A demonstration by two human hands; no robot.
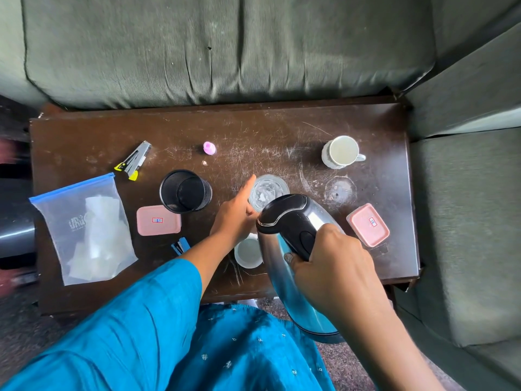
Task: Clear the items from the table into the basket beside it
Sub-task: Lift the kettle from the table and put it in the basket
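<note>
Right hand [335, 261] clamped around the black handle of a steel electric kettle [284, 249], which is held tilted above the near edge of the dark, scratched table [253, 131]; its base hangs past the edge, over the person's teal clothing. Left hand [239, 213] extended just left of the kettle lid, index finger straight and pointing, the other fingers curled, gripping nothing; its fingertip reaches the rim of a clear drinking glass [266, 190] standing directly beyond the kettle. A small white cup [248, 252] sits partly hidden between the left wrist and the kettle body. A blue object [180, 245] shows only in part beside the left forearm and cannot be identified. Left of the hands: black mesh pen holder [184, 191], pink-lidded box [158, 220], zip bag [87, 230] with white contents, utility knife [134, 160]. Far side: small pink cap [209, 148], white mug [341, 152]. A second pink-lidded box [369, 228] lies just right of the kettle.
</note>
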